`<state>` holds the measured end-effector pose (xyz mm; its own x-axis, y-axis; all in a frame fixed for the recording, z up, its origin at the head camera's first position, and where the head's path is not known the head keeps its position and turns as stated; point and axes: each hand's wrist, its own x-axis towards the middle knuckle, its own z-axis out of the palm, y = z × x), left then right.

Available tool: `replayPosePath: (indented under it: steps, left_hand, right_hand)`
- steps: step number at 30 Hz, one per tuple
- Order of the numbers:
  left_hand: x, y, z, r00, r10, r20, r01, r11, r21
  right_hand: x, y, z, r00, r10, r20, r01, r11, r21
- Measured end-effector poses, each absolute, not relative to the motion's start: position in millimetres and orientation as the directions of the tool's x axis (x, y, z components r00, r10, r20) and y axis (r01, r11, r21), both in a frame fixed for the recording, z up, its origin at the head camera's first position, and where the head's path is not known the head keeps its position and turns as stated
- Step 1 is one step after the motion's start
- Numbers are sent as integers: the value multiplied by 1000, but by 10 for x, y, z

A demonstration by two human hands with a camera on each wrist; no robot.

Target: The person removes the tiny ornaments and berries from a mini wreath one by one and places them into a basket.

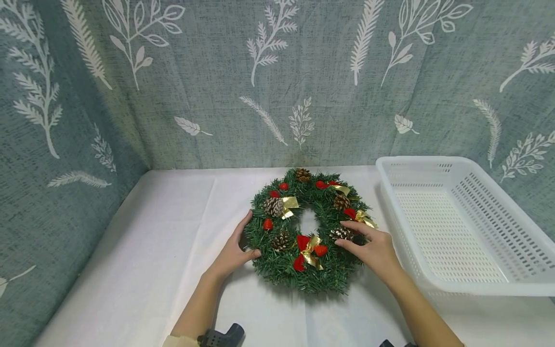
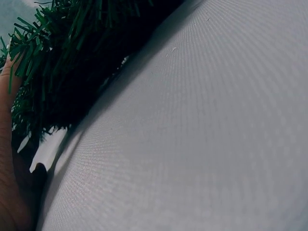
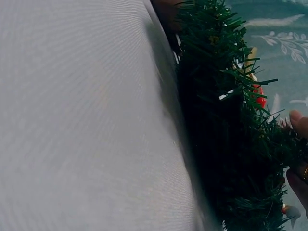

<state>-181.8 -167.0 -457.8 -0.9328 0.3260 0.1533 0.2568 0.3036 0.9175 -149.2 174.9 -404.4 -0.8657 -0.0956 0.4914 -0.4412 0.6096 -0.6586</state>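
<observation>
Two bare forearms reach forward from the bottom edge, angled slightly toward each other. The left hand (image 1: 234, 250) stands on its side, fingers straight and together, thumb pointing inward to the right. The right hand (image 1: 370, 246) lies palm down, fingers stretched out and slightly spread, pointing left. A dark wrist-worn device sits on each forearm.
</observation>
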Motion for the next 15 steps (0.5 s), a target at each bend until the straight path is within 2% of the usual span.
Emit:
replayPosePath:
  steps: [6,15]
  left_hand:
    - [-1677,-1605,-4324,-933,335,132,236,291,927]
    - [-1661,-1595,-4268,-936,329,127,233,307,923]
  right_hand:
    - [-1477,1743,-4012,-872,-71,484,-425,597,-680]
    - [-1442,1738,-3934,-857,-70,511,-463,540,-703]
